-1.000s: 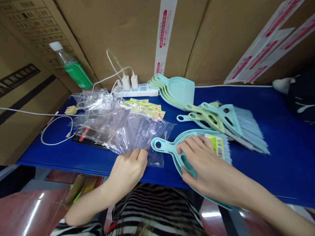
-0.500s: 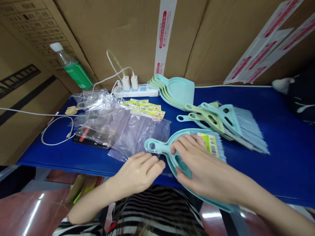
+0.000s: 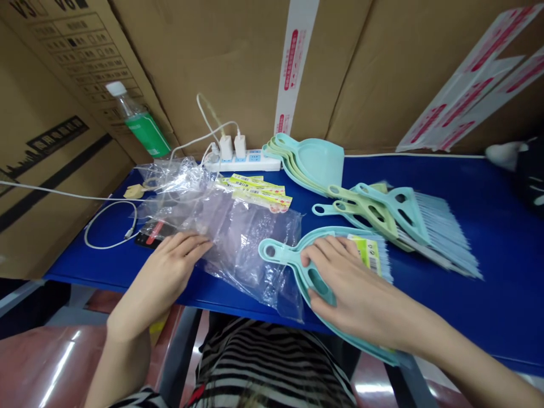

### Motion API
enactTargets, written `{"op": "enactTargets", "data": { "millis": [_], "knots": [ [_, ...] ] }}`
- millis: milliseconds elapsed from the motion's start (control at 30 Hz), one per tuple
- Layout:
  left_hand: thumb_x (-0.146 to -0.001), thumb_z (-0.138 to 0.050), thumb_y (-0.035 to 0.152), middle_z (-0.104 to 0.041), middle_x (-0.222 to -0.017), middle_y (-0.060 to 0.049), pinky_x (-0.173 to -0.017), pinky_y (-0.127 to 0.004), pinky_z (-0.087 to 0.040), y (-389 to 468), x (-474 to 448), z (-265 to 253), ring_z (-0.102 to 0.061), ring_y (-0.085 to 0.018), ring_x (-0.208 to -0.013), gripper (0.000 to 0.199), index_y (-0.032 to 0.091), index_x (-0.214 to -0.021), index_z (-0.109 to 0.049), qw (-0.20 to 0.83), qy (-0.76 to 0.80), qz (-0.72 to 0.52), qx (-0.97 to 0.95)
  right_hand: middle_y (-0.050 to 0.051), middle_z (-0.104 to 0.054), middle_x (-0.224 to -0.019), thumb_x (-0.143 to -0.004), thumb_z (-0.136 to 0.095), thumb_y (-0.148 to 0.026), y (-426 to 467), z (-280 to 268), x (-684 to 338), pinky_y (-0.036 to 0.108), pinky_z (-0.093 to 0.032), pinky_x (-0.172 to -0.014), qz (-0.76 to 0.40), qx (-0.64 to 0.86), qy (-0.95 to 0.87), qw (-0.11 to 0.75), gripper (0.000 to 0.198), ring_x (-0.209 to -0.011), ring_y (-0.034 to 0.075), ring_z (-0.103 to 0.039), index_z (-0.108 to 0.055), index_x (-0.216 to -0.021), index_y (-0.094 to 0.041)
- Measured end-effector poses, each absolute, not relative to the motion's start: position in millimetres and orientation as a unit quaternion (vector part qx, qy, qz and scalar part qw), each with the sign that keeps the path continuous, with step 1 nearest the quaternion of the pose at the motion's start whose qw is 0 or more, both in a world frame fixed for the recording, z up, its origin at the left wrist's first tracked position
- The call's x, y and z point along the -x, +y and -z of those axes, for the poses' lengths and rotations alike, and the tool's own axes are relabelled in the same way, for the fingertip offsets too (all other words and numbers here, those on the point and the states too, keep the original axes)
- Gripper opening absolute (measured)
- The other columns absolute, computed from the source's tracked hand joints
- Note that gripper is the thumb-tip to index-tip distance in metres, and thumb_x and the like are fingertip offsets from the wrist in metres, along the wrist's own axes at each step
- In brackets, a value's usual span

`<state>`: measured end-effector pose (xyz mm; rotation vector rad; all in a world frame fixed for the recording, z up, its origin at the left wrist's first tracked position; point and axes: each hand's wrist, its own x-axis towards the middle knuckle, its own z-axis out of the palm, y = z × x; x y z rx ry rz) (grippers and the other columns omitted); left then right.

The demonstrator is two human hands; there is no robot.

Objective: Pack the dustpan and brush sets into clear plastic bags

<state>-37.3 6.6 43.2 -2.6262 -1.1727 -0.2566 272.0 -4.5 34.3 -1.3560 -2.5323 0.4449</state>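
My right hand [image 3: 340, 277] is closed around a light-blue dustpan [image 3: 312, 237] with a matching hand brush [image 3: 276, 251] nested in it. A yellow-green label card [image 3: 369, 254] lies over the brush by my fingers, and pale bristles show beyond it. The handle ends rest over a clear plastic bag [image 3: 244, 241] on the table. At that bag's left side, my left hand [image 3: 181, 258] has its fingers pressed together on the film; the fingertips are partly hidden.
More dustpans [image 3: 321, 161] are stacked at the back, with several loose brushes [image 3: 382, 215] to their right. Label cards [image 3: 261, 191], a power strip [image 3: 250, 163], white cables [image 3: 106, 203] and a dark flat object [image 3: 148, 235] lie around the bags. A bottle [image 3: 142, 127] leans against the cardboard [image 3: 221, 62].
My left hand has moved left from beside the handles to the bag's left side. The bag's near right corner now extends past the table edge. My right hand keeps its grip.
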Motion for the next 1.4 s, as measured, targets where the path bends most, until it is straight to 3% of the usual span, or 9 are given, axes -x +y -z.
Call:
{"op": "enactTargets", "data": {
  "millis": [167,333,467,600,733,900,1100,1400],
  "knots": [
    [-0.090,-0.031,0.007,-0.073,-0.097,-0.012,-0.081,-0.037,-0.057,12,35,-48,-0.068,-0.023,-0.086,0.043,0.014,-0.114,-0.066,0.076,-0.414,0.082,0.903,0.006,-0.055,-0.087,-0.076,-0.051,-0.019,-4,-34,-272,0.049,-0.043,-0.085,-0.151,0.464,-0.865,0.118,0.012,-0.085,0.025,-0.054,-0.047,-0.086,-0.023],
    [-0.092,-0.031,0.012,-0.074,-0.103,-0.008,-0.086,-0.035,-0.056,14,44,-55,-0.070,-0.021,-0.092,0.044,0.018,-0.115,-0.067,0.029,-0.458,0.078,0.885,0.006,-0.055,-0.087,-0.076,-0.051,-0.020,-3,-34,-273,0.050,-0.043,-0.086,-0.162,0.470,-0.860,0.112,0.011,-0.085,0.025,-0.054,-0.047,-0.087,-0.023],
    [-0.089,-0.030,0.011,-0.074,-0.106,-0.009,-0.093,-0.038,-0.054,16,52,-58,-0.069,-0.024,-0.098,0.045,0.019,-0.107,-0.071,0.074,-0.486,0.081,0.867,0.006,-0.054,-0.087,-0.077,-0.050,-0.020,-3,-34,-273,0.051,-0.043,-0.087,-0.169,0.469,-0.860,0.108,0.010,-0.085,0.025,-0.054,-0.047,-0.086,-0.023],
    [-0.084,-0.034,0.008,-0.074,-0.105,-0.011,-0.085,-0.037,-0.056,28,57,-58,-0.070,-0.027,-0.097,0.043,0.018,-0.101,-0.072,0.116,-0.539,0.064,0.832,0.007,-0.054,-0.088,-0.077,-0.050,-0.020,-3,-34,-273,0.051,-0.042,-0.087,-0.173,0.469,-0.859,0.108,0.011,-0.086,0.025,-0.054,-0.048,-0.087,-0.022],
    [-0.080,-0.034,0.005,-0.074,-0.106,-0.012,-0.085,-0.039,-0.056,42,63,-54,-0.069,-0.029,-0.099,0.046,0.015,-0.103,-0.072,0.130,-0.582,0.049,0.801,0.006,-0.055,-0.088,-0.076,-0.050,-0.020,-3,-34,-273,0.051,-0.042,-0.088,-0.176,0.469,-0.858,0.112,0.011,-0.086,0.025,-0.053,-0.047,-0.087,-0.022],
    [-0.083,-0.030,0.003,-0.069,-0.116,-0.013,-0.092,-0.044,-0.052,35,53,-49,-0.064,-0.028,-0.106,0.049,0.013,-0.115,-0.066,0.179,-0.527,0.082,0.827,0.006,-0.054,-0.089,-0.076,-0.050,-0.019,-2,-35,-272,0.051,-0.042,-0.086,-0.174,0.469,-0.859,0.112,0.012,-0.086,0.025,-0.052,-0.047,-0.087,-0.022],
    [-0.099,-0.037,0.022,-0.068,-0.114,-0.011,-0.089,-0.041,-0.054,13,11,-40,-0.062,-0.025,-0.101,0.035,0.019,-0.126,-0.059,0.132,-0.416,0.111,0.893,0.006,-0.054,-0.088,-0.076,-0.051,-0.020,-2,-37,-270,0.050,-0.043,-0.085,-0.156,0.467,-0.863,0.113,0.011,-0.086,0.025,-0.052,-0.048,-0.086,-0.022],
    [-0.102,-0.032,0.039,-0.058,-0.128,-0.016,-0.092,-0.046,-0.052,19,0,-27,-0.059,-0.030,-0.113,0.045,0.016,-0.136,-0.049,0.092,-0.456,0.103,0.879,0.007,-0.053,-0.088,-0.077,-0.052,-0.020,-2,-43,-263,0.050,-0.043,-0.085,-0.150,0.460,-0.869,0.107,0.010,-0.086,0.026,-0.052,-0.049,-0.087,-0.021]
  ]
}}
